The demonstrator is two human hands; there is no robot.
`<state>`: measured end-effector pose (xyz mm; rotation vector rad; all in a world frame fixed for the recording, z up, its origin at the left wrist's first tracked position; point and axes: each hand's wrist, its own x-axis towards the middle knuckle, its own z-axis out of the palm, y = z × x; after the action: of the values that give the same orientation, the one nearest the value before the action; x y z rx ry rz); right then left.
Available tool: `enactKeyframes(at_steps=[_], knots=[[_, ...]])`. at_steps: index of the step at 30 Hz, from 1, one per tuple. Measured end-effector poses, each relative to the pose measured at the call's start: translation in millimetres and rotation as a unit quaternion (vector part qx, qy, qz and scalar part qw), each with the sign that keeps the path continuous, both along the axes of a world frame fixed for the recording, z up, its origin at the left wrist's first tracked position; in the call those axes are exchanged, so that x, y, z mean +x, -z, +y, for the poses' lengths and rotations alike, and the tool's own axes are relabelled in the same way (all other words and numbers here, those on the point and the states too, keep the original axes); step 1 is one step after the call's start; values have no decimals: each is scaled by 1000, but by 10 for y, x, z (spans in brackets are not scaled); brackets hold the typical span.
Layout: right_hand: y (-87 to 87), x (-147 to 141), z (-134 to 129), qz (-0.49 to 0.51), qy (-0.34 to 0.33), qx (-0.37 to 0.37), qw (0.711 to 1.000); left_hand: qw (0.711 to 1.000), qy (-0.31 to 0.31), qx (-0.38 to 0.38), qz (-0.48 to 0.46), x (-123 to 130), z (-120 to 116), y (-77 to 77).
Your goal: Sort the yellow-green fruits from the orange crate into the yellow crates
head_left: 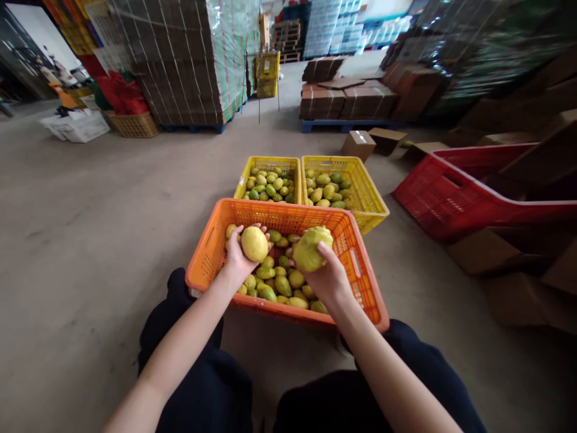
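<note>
My left hand [238, 255] holds a smooth, rounded yellow lemon [255, 244], the fingers wrapped behind it. In my right hand [331, 276] is a larger, knobbly yellow-green lemon [312, 249], with the thumb on its right side. Both fruits are held up over an orange plastic crate [288, 210] that stands between my knees. Inside that crate lie many green and yellow lemons [283, 285], partly hidden by my hands.
Beyond the orange crate stand two yellow crates, a left one [274, 160] and a right one [365, 186], both holding similar fruit. A red crate [419, 198] and cardboard boxes [518, 294] lie to the right. Wrapped pallet stacks [175, 66] rise behind.
</note>
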<state>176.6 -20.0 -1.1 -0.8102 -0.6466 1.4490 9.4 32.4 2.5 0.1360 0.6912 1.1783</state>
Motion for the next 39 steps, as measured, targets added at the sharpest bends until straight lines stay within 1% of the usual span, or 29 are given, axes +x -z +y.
enactKeyframes(at_steps=[1, 3, 5, 6, 8, 10, 12, 14, 17, 22, 24, 26, 28, 29, 31, 33, 35, 37, 39], knots=[[-12, -1, 11, 29, -5, -15, 999, 1000, -4, 22, 19, 5, -21, -19], [-11, -27, 27, 54, -19, -39, 998, 994, -2, 82, 65, 25, -63, -54], [22, -87, 31, 47, -26, -57, 997, 981, -2, 155, 116, 53, -105, -73], [46, -128, 27, 31, -17, -59, 998, 972, -3, 189, 138, 68, -125, -74], [95, -218, 9, -28, 38, -36, 998, 954, -11, 246, 173, 94, -161, -60], [127, -299, -14, -104, 114, 18, 988, 936, -18, 287, 203, 116, -187, -32], [136, -354, -31, -163, 167, 64, 970, 924, -26, 310, 223, 131, -201, -4], [129, -382, -33, -193, 194, 88, 958, 920, -30, 316, 227, 136, -206, 12], [109, -387, -23, -212, 200, 93, 952, 926, -30, 302, 224, 120, -208, 10], [89, -380, -27, -200, 173, 86, 961, 930, -16, 290, 226, 77, -225, -34], [91, -386, -26, -182, 163, 71, 967, 942, -4, 255, 219, 67, -220, -62], [100, -394, -7, -151, 160, 50, 974, 959, 14, 205, 196, 49, -197, -92], [110, -394, 31, -109, 152, 15, 982, 975, 46, 152, 157, 14, -162, -118], [114, -389, 55, -81, 140, -13, 987, 981, 66, 125, 136, -10, -143, -127], [112, -367, 109, -15, 98, -86, 991, 988, 99, 74, 97, -63, -114, -139], [100, -325, 157, 51, 53, -144, 987, 991, 109, 43, 70, -110, -102, -141], [81, -271, 193, 87, 14, -156, 984, 994, 97, 18, 56, -140, -103, -140], [60, -219, 218, 95, -17, -147, 984, 996, 69, -16, 50, -156, -112, -143], [42, -183, 232, 93, -32, -139, 985, 997, 32, -50, 44, -169, -120, -153]])
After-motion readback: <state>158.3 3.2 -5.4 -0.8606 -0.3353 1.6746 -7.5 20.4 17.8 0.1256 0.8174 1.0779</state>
